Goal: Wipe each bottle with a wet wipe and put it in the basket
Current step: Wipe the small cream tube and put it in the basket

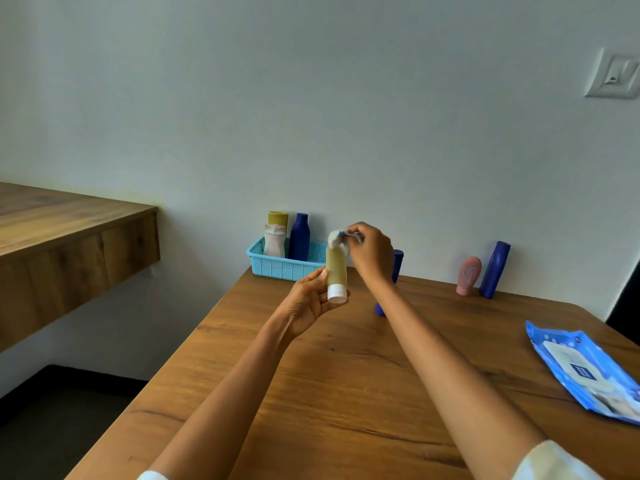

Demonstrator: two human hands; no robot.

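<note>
We see the left hand point(311, 299) gripping the yellow tube point(336, 271) upright, white cap point(336, 293) down; the right hand point(370, 252) pinches a wet wipe point(337, 239) against its top end.

Yellow tube bottle point(336, 271) held cap-down, crumpled wet wipe point(337, 239) on its top, light-blue basket point(282, 266) holding 3 bottles

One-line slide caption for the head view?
Left hand holds yellow tube while right hand wipes it with wet wipe.
</note>
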